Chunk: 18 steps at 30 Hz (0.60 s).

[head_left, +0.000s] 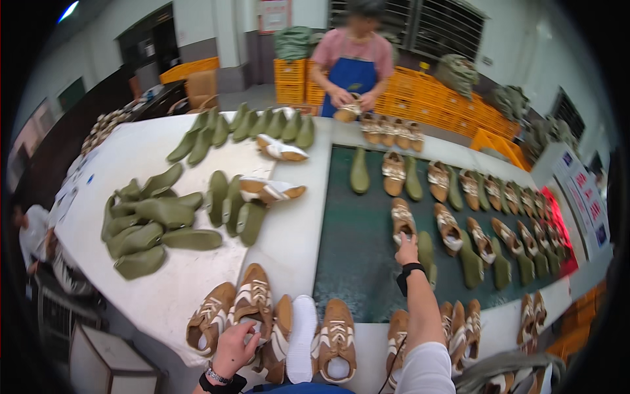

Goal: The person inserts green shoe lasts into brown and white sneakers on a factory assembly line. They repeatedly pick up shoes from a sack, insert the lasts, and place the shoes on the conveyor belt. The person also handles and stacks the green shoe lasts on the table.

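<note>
My right hand (407, 249) reaches forward over the green conveyor belt (354, 262). Its fingers are closed on the heel of a brown-and-white sneaker (402, 217) with its toe pointing away from me. A green shoe last (426, 253) lies just right of that wrist. At the near table edge, my left hand (234, 348) has its fingers curled at the heel opening of another brown sneaker (254, 292). Close around it are a sneaker on the left (211, 318), a shoe with its white sole showing (302, 338) and an upright-facing sneaker (337, 338).
Green lasts (157, 210) are heaped on the white table (197, 262), with rows behind. Shoes and lasts (482, 240) line the belt's right side. Across the table a person in a blue apron (357, 72) handles a shoe. Orange crates (420, 98) stand behind.
</note>
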{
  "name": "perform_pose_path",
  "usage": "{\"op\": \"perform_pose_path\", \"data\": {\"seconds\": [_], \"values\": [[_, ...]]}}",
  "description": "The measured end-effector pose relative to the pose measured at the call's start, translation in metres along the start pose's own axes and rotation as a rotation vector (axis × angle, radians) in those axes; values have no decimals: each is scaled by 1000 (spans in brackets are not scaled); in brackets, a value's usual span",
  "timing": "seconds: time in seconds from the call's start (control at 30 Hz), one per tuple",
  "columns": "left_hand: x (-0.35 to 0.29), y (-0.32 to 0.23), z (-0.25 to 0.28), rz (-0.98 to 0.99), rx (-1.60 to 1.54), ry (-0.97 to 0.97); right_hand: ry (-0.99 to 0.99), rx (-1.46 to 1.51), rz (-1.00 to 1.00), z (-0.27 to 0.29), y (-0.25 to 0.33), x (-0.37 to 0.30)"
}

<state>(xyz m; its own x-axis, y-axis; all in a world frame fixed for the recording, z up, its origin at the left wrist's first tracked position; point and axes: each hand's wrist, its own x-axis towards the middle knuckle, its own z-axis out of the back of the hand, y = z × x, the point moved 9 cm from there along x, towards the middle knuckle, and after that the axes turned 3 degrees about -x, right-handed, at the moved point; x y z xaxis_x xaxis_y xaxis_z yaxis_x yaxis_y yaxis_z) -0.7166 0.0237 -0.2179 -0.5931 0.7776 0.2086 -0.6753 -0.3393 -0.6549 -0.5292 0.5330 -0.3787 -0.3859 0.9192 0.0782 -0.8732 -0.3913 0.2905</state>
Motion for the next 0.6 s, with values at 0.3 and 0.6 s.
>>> {"op": "perform_pose_path", "data": {"seconds": [0.3, 0.6], "values": [[-4, 45, 39, 76, 21, -118, 402, 288, 650, -55, 381, -62], [-26, 47, 64, 133, -58, -167, 332, 347, 456, -118, 475, -89]]}}
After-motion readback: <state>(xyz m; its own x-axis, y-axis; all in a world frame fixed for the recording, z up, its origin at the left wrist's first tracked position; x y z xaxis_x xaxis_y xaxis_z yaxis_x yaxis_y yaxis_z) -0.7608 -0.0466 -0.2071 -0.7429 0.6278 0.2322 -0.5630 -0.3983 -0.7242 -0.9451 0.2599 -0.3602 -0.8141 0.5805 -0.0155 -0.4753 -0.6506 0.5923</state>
